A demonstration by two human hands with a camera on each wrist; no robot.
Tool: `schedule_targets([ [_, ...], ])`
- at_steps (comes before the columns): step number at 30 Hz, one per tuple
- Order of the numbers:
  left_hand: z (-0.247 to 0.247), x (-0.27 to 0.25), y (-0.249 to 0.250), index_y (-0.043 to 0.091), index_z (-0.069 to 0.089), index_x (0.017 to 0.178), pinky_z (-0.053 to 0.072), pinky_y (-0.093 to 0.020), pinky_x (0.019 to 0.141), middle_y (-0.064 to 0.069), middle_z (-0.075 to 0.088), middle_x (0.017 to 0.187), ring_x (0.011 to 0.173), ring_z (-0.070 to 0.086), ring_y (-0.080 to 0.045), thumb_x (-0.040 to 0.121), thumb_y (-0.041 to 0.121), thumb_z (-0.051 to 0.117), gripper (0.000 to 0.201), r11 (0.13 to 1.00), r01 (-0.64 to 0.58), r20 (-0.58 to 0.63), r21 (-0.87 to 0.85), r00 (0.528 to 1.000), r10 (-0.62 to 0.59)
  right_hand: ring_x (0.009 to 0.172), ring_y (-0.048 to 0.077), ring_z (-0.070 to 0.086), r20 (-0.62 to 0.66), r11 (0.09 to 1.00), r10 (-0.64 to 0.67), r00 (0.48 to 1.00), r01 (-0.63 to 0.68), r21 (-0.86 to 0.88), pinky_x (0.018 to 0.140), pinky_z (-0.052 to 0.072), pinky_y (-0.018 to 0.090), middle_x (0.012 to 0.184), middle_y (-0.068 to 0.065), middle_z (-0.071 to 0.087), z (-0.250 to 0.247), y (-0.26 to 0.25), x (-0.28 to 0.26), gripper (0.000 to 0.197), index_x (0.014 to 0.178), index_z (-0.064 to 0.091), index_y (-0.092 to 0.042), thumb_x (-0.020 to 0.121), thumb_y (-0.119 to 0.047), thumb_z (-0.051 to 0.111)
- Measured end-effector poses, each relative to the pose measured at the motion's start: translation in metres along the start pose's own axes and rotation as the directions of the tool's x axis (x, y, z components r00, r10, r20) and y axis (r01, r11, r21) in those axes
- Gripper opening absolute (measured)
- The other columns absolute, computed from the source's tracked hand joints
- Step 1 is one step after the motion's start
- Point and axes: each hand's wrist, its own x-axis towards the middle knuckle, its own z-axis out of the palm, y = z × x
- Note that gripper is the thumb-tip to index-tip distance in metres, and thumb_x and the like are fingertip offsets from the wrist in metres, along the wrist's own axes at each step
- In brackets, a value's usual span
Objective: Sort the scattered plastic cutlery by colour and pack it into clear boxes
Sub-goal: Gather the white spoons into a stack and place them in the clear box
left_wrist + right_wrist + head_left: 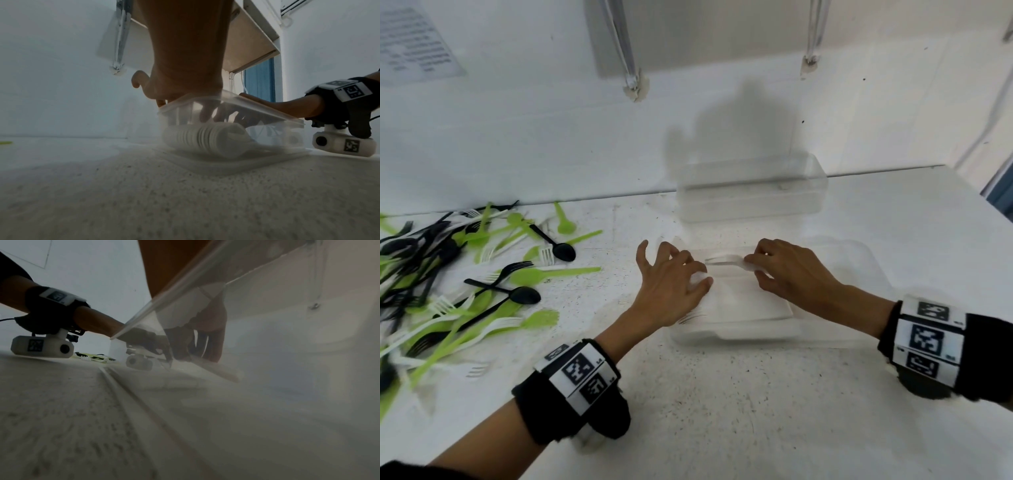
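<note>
Reaching into the clear rectangular plastic box (736,337) near the speckled white table's (722,411) front edge, left hand (671,291) presses the stacked white plastic cutlery (205,138) down with relaxed fingers while right hand (787,270) pinches its handles (726,261) to keep the stack aligned.

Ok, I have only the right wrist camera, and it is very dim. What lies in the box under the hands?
Observer: Only white cutlery. The left wrist view shows it stacked in the near clear box.
Operator: And what does the right hand hold?
Observer: In the head view, the right hand pinches one white piece over that box.
Operator: Is the sorting finished?
Observer: No. A mixed pile of green, black and white cutlery lies on the table, left of the box.
</note>
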Motion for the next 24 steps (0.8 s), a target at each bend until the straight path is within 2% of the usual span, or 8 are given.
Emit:
schedule_targets([
  [4,-0.002,-0.001,0.001,0.035,0.067,0.106,-0.010,-0.036,0.104,0.018,0.061,0.107,0.117,0.036,-0.008,0.077,0.052,0.008,0.068,0.996,0.025,-0.012,-0.085,1.000,-0.026,0.057,0.023,0.055,-0.001,0.999,-0.023,1.000,0.023,-0.024,0.044,0.029,0.023,0.073,0.009,0.061,0.006,-0.001,0.003,0.016,0.082,0.070,-0.005,0.068,0.003,0.072],
  [8,-0.005,-0.003,0.002,0.028,0.067,0.109,-0.009,-0.035,0.105,0.016,0.063,0.105,0.115,0.039,-0.008,0.084,0.040,0.025,0.049,0.987,0.065,-0.009,-0.146,0.998,-0.067,0.058,0.023,0.054,0.054,0.994,-0.038,0.998,0.044,-0.101,0.044,0.026,0.022,0.073,0.010,0.060,0.007,-0.003,0.007,0.014,0.081,0.070,-0.004,0.068,0.003,0.070],
  [10,-0.007,-0.004,0.003,0.027,0.061,0.116,-0.009,-0.035,0.106,0.016,0.064,0.102,0.114,0.040,-0.008,0.084,0.038,0.028,0.047,0.981,0.067,-0.014,-0.182,0.997,-0.070,0.066,0.026,0.056,0.091,0.993,-0.020,0.996,0.030,-0.116,0.047,0.029,0.024,0.081,0.013,0.061,0.008,-0.003,0.007,0.014,0.089,0.069,-0.002,0.077,0.002,0.063],
  [13,-0.008,-0.004,0.005,0.022,0.040,0.131,-0.008,-0.035,0.106,0.014,0.062,0.095,0.112,0.042,-0.008,0.082,0.033,0.030,0.052,0.979,0.053,-0.019,-0.197,0.998,-0.058,0.079,0.027,0.055,0.115,0.985,-0.039,0.993,0.057,-0.161,0.053,0.031,0.027,0.095,0.014,0.060,0.005,-0.009,0.009,0.021,0.103,0.065,-0.002,0.086,-0.001,0.053],
  [15,-0.007,-0.003,0.003,0.016,0.032,0.133,-0.006,-0.034,0.106,0.013,0.061,0.094,0.112,0.043,-0.009,0.081,0.031,0.029,0.054,0.976,0.054,-0.024,-0.210,0.998,-0.060,0.093,0.025,0.052,0.171,0.982,-0.036,0.985,0.067,-0.178,0.060,0.034,0.029,0.110,0.012,0.054,0.004,-0.015,0.013,0.028,0.116,0.058,-0.005,0.093,-0.004,0.042],
  [17,-0.007,-0.003,0.001,0.010,0.033,0.131,-0.006,-0.034,0.106,0.012,0.061,0.094,0.113,0.045,-0.010,0.082,0.035,0.022,0.055,0.976,0.058,-0.025,-0.209,0.998,-0.064,0.099,0.023,0.049,0.226,0.976,-0.012,0.974,0.061,-0.209,0.065,0.036,0.027,0.116,0.010,0.051,0.003,-0.020,0.016,0.031,0.120,0.054,-0.005,0.096,-0.005,0.037],
  [20,-0.007,-0.004,0.005,0.011,0.036,0.131,-0.006,-0.037,0.107,0.011,0.065,0.090,0.111,0.048,-0.012,0.080,0.043,0.016,0.064,0.990,0.055,-0.022,-0.133,0.998,-0.058,0.097,0.022,0.049,0.263,0.966,0.004,0.965,0.064,-0.249,0.065,0.034,0.026,0.113,0.010,0.051,0.006,-0.020,0.020,0.028,0.114,0.056,-0.004,0.094,-0.004,0.037],
  [24,-0.007,-0.007,0.005,0.018,0.051,0.123,0.002,-0.038,0.103,0.005,0.062,0.095,0.109,0.048,-0.020,0.082,0.031,0.034,0.045,0.990,0.084,-0.069,-0.117,0.993,-0.092,0.099,0.024,0.047,0.306,0.944,-0.009,0.952,0.109,-0.313,0.063,0.033,0.029,0.111,0.012,0.049,0.010,-0.022,0.024,0.025,0.108,0.055,-0.002,0.091,0.000,0.037],
])
